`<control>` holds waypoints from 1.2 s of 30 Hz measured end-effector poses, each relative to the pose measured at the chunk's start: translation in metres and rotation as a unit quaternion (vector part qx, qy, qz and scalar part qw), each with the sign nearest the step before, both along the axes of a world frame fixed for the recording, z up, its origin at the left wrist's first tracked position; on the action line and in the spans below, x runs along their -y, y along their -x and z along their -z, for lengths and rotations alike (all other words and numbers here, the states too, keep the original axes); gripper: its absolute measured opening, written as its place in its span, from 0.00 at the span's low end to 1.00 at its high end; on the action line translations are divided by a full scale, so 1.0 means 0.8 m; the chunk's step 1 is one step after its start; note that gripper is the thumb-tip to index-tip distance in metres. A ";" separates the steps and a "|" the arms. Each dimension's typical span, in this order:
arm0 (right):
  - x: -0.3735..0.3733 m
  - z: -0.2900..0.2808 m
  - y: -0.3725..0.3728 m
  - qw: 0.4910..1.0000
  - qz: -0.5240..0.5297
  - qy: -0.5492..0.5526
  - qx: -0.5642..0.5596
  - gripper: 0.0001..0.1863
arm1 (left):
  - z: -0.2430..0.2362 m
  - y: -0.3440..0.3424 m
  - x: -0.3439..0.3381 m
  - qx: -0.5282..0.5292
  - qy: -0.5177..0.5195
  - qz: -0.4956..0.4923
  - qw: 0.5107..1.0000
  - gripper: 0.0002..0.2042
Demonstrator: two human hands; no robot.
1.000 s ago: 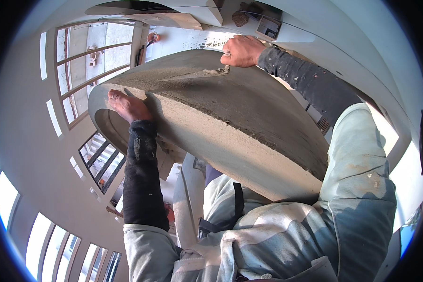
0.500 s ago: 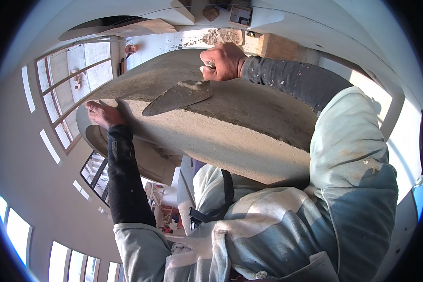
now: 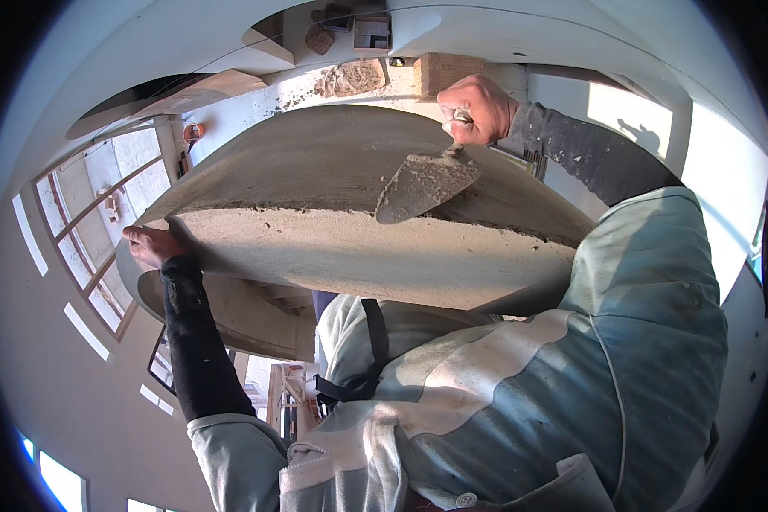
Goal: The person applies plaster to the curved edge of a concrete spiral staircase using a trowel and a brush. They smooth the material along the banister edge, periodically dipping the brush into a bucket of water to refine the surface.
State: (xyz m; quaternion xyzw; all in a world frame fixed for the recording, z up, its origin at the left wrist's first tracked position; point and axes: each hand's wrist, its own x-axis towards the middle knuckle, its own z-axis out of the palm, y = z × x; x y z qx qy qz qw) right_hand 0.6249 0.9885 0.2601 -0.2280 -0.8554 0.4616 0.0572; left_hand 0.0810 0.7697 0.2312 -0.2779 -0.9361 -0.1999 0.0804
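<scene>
My left hand (image 3: 149, 245) grips the left edge of a large grey board (image 3: 316, 162) smeared with wet plaster. It is held up in front of me, tilted. My right hand (image 3: 478, 107) is shut around the handle of a pointed trowel (image 3: 427, 183). The trowel blade lies over the upper right part of the board and is coated with grey plaster. Both forearms wear dark sleeves under a pale grey jacket (image 3: 572, 367).
A round grey tub or second board (image 3: 230, 316) shows just under the held board at the left. Behind are a white wall with a rough plaster patch (image 3: 350, 77), a brownish block (image 3: 439, 72) and barred windows (image 3: 102, 213) on the left.
My right hand has drawn the trowel to the right across the board, and the blade now points down-left. My left hand has slid lower along the board's left edge.
</scene>
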 end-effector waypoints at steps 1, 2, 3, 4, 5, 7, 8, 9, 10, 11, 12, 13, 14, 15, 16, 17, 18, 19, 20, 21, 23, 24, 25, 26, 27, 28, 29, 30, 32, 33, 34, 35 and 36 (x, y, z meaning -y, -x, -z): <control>-0.011 -0.018 -0.012 0.998 0.031 0.011 0.058 0.11 | -0.001 -0.004 -0.004 -0.003 -0.017 -0.013 1.000 0.31; -0.020 -0.046 -0.016 0.988 0.071 -0.027 0.132 0.11 | 0.000 -0.005 -0.007 0.012 -0.033 -0.028 0.999 0.32; -0.030 -0.078 -0.015 0.971 0.110 -0.063 0.202 0.12 | -0.004 -0.004 -0.007 0.023 -0.049 -0.046 0.997 0.32; -0.035 -0.109 -0.014 0.945 0.149 -0.100 0.274 0.12 | -0.005 -0.001 -0.005 0.054 -0.064 -0.065 0.994 0.33; -0.033 -0.144 -0.018 0.935 0.158 -0.181 0.261 0.13 | -0.016 -0.022 -0.020 0.081 -0.089 -0.068 0.990 0.33; -0.020 -0.204 -0.019 0.900 0.156 -0.341 0.221 0.14 | -0.047 -0.051 -0.031 0.114 -0.137 -0.080 0.981 0.33; -0.006 -0.226 -0.020 0.900 0.164 -0.321 0.246 0.15 | -0.059 -0.061 -0.035 0.125 -0.162 -0.085 0.975 0.34; 0.008 -0.247 -0.020 0.899 0.171 -0.300 0.270 0.16 | -0.050 -0.052 -0.029 0.136 -0.147 -0.091 0.976 0.34; 0.024 -0.268 -0.015 0.899 0.178 -0.279 0.287 0.18 | -0.047 -0.040 -0.020 0.140 -0.134 -0.100 0.976 0.34; 0.045 -0.285 -0.012 0.887 0.187 -0.261 0.333 0.20 | -0.052 -0.046 -0.025 0.154 -0.133 -0.108 0.973 0.34; 0.067 -0.303 -0.007 0.872 0.206 -0.257 0.363 0.20 | -0.060 -0.055 -0.029 0.168 -0.131 -0.118 0.970 0.34; 0.088 -0.319 0.002 0.859 0.223 -0.252 0.387 0.20 | -0.069 -0.059 -0.030 0.177 -0.131 -0.130 0.967 0.35; 0.110 -0.333 0.011 0.844 0.239 -0.244 0.413 0.19 | -0.070 -0.060 -0.031 0.221 -0.148 -0.142 0.954 0.36; 0.133 -0.340 0.020 0.849 0.237 -0.287 0.376 0.19 | -0.069 -0.059 -0.033 0.209 -0.122 -0.158 0.957 0.36; 0.158 -0.342 0.026 0.849 0.234 -0.329 0.341 0.18 | -0.064 -0.060 -0.037 0.201 -0.094 -0.173 0.960 0.36; 0.179 -0.345 0.036 0.850 0.228 -0.369 0.301 0.18 | -0.071 -0.068 -0.039 0.215 -0.089 -0.182 0.955 0.36; 0.199 -0.350 0.055 0.857 0.219 -0.337 0.323 0.16 | -0.079 -0.072 -0.041 0.230 -0.084 -0.191 0.951 0.36; 0.217 -0.354 0.082 0.861 0.197 -0.324 0.341 0.15 | -0.071 -0.052 -0.035 0.204 -0.089 -0.194 0.955 0.35; 0.235 -0.361 0.108 0.858 0.173 -0.312 0.369 0.14 | -0.064 -0.048 -0.032 0.185 -0.089 -0.195 0.959 0.35; 0.251 -0.360 0.127 0.849 0.165 -0.337 0.371 0.13 | -0.059 -0.044 -0.030 0.166 -0.089 -0.196 0.962 0.35; 0.283 -0.353 0.149 0.823 0.158 -0.386 0.386 0.12 | -0.061 -0.055 -0.034 0.171 -0.110 -0.175 0.963 0.35; 0.290 -0.351 0.155 0.815 0.154 -0.390 0.400 0.13 | -0.068 -0.059 -0.034 0.177 -0.118 -0.174 0.961 0.34; 0.297 -0.348 0.157 0.805 0.152 -0.394 0.417 0.14 | -0.072 -0.066 -0.034 0.186 -0.127 -0.170 0.959 0.33; 0.302 -0.347 0.155 0.795 0.151 -0.397 0.434 0.15 | -0.073 -0.075 -0.034 0.195 -0.135 -0.165 0.957 0.31; 0.305 -0.347 0.149 0.791 0.156 -0.419 0.417 0.11 | -0.072 -0.080 -0.030 0.202 -0.134 -0.160 0.957 0.31; 0.306 -0.344 0.138 0.790 0.170 -0.410 0.423 0.10 | -0.070 -0.082 -0.031 0.205 -0.135 -0.155 0.957 0.32; 0.305 -0.343 0.131 0.790 0.181 -0.405 0.423 0.09 | -0.074 -0.072 -0.028 0.205 -0.139 -0.157 0.956 0.32; 0.302 -0.342 0.122 0.790 0.192 -0.401 0.422 0.07 | -0.078 -0.066 -0.026 0.205 -0.144 -0.158 0.955 0.33; 0.293 -0.339 0.092 0.781 0.197 -0.382 0.454 0.05 | -0.077 -0.065 -0.020 0.199 -0.141 -0.149 0.958 0.34; 0.287 -0.347 0.078 0.769 0.202 -0.347 0.496 0.05 | -0.075 -0.067 -0.020 0.195 -0.138 -0.145 0.960 0.35; 0.286 -0.359 0.067 0.756 0.205 -0.310 0.539 0.06 | -0.073 -0.070 -0.020 0.196 -0.130 -0.143 0.961 0.35; 0.285 -0.370 0.060 0.722 0.225 -0.281 0.590 0.06 | -0.072 -0.068 -0.019 0.191 -0.123 -0.143 0.963 0.35; 0.283 -0.380 0.050 0.686 0.244 -0.250 0.638 0.07 | -0.071 -0.067 -0.019 0.185 -0.116 -0.145 0.965 0.36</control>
